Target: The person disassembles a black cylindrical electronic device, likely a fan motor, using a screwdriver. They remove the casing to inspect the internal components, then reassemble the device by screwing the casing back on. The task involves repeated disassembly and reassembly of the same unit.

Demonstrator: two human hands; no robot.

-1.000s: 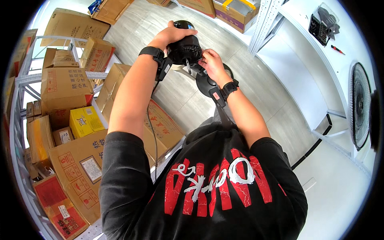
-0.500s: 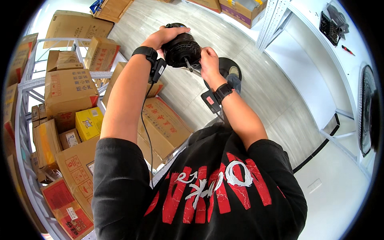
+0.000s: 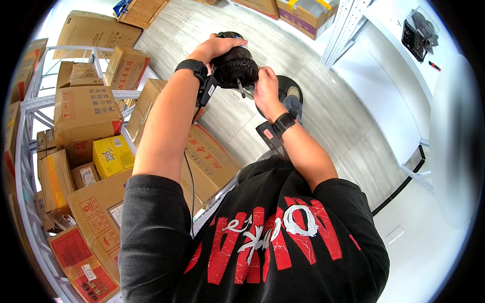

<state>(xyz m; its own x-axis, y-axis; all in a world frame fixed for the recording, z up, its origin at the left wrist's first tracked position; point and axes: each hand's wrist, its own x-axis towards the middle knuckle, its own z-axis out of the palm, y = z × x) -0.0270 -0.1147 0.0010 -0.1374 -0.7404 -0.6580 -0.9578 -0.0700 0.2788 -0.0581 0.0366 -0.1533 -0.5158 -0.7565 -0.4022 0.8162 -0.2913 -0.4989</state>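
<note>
With our left hand (image 3: 213, 49) wrapped over the far end of the black motor housing (image 3: 235, 66) before us, we seemed to be working its right edge with our right hand (image 3: 267, 87), grip untellable, which next called for steady support.

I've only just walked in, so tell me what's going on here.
A person handles a black motor-like unit with both bare hands. The left hand grips its upper left side; the right hand has curled fingers at its right side, perhaps holding something small. A metal shaft juts from the unit. Cardboard boxes stand at the left.
</note>
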